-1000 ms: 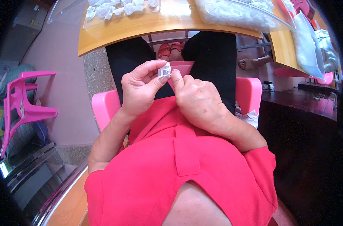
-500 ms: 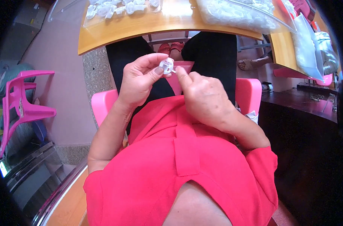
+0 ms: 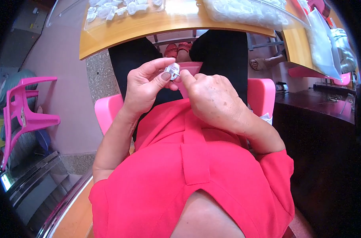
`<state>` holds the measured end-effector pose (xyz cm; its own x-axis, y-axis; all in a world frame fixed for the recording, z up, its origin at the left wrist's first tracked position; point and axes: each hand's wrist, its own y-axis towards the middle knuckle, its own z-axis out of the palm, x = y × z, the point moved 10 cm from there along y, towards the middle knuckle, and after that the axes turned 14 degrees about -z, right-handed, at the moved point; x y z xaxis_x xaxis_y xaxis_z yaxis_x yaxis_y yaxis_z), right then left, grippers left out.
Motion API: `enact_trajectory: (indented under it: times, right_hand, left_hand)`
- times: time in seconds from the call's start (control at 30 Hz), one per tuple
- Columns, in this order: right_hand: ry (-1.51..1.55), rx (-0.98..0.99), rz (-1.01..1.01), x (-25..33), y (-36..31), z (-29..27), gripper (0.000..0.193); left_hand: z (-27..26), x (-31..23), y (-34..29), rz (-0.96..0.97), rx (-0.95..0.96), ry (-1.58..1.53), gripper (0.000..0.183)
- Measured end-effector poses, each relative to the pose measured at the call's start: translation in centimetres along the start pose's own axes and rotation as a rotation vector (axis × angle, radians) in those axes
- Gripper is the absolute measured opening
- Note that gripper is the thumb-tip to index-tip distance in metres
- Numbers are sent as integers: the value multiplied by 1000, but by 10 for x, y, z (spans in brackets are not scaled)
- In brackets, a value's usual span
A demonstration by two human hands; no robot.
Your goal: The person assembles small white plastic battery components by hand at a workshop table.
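Fiddly poking step, I reckon
left hand grip pinching white part, short of surface's near edge; right hand grip, can't tell; next probably needs steadiness

In front of me, the yellow-brown wooden table carried a clear tray of small white pieces on its left. Farther right, a white heap lay in clear plastic.

Gripping white part in left hand, upper centre | with right hand just beside | sitting at table, top edge | with pink chair at left edge
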<state>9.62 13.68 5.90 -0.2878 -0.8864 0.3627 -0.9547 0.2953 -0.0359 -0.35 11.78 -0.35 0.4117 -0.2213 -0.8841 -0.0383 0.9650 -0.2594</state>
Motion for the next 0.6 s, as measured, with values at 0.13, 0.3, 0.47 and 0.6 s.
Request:
enact_trajectory:
  times: [0.13, 0.3, 0.47, 0.6]
  right_hand:
    - [9, 12, -16, 1, 2, 3, 24]
    - [-46, 43, -6, 2, 2, 8, 18]
    - [-109, 35, 11, 3, 2, 9, 18]
    - [-72, -133, -37, 6, 1, -9, 18]
  left_hand:
    - [1, 1, -1, 7, 17, 8, 30]
    - [1, 2, -2, 20, -11, 29, 30]
    - [1, 1, -1, 16, -22, 38, 30]
    - [-3, 0, 2, -18, 32, -126, 30]
